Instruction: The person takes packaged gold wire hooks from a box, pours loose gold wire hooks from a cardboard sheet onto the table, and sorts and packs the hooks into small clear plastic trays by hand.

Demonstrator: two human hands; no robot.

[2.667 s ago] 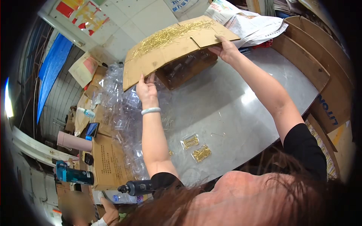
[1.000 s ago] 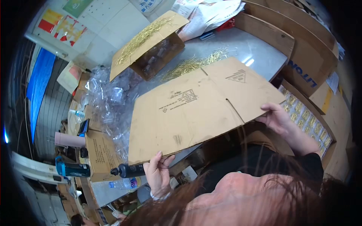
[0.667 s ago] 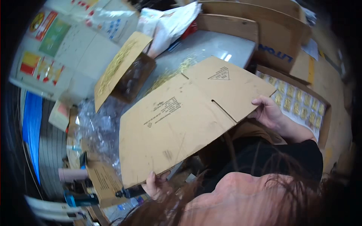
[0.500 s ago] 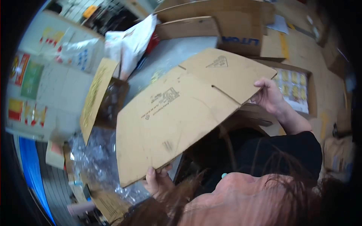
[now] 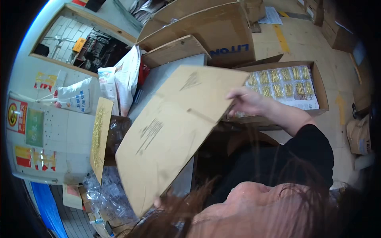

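Note:
A flattened cardboard box (image 5: 158, 127) with dark printed markings and a slot is held tilted across the middle of the view. My right hand (image 5: 246, 103) grips its right edge, thumb on top and fingers curled beneath. At the lower corner my left hand (image 5: 159, 203) holds the near edge; only a little of it shows, the rest hidden behind hair. Beyond my right hand stands an open carton (image 5: 323, 91) with rows of small clear packs of gold-coloured pieces (image 5: 287, 75). Under the flattened box is a grey work surface (image 5: 174, 67), partly covered.
A large carton (image 5: 198, 33) marked LITON stands at the back. White printed bags (image 5: 119, 79) lean left of the surface. A cardboard piece with gold bits (image 5: 98, 137) and a heap of clear plastic (image 5: 109, 194) lie at left. More cartons (image 5: 337, 35) line the right.
The flattened box has moved left and down and tilted more steeply, with both hands still on it. My view has shifted, so more of the carton of gold-coloured packs shows.

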